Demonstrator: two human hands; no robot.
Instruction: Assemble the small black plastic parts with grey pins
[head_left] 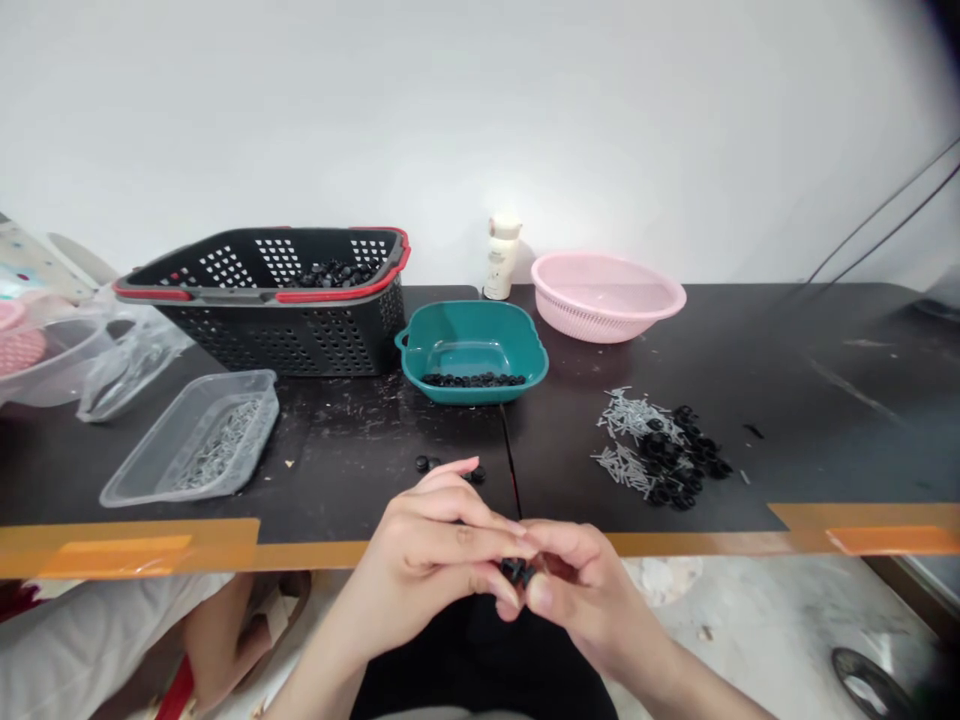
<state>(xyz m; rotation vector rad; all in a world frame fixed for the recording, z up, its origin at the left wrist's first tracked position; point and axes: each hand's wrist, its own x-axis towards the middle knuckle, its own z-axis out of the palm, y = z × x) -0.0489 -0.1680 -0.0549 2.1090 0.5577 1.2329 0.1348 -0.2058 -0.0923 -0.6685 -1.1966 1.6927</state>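
Note:
Both hands meet in front of the table's front edge. My left hand (450,550) pinches a small black part (516,571) between thumb and fingers. My right hand (577,590) grips the same part from the other side, its fingers closed. Fingertips hide much of the part. Just beyond my left hand, a few small black pieces (427,463) lie on the dark table (360,440). To the right is a pile of black round parts (686,460) beside short grey pins (634,415).
A teal basin (474,393) holds black parts. Behind it stand a white tube (502,258) and a pink basket (607,300). At left are a black basket (277,335) and a clear tray (142,480) of metal pins. Another person's arm (225,630) shows below the table, lower left.

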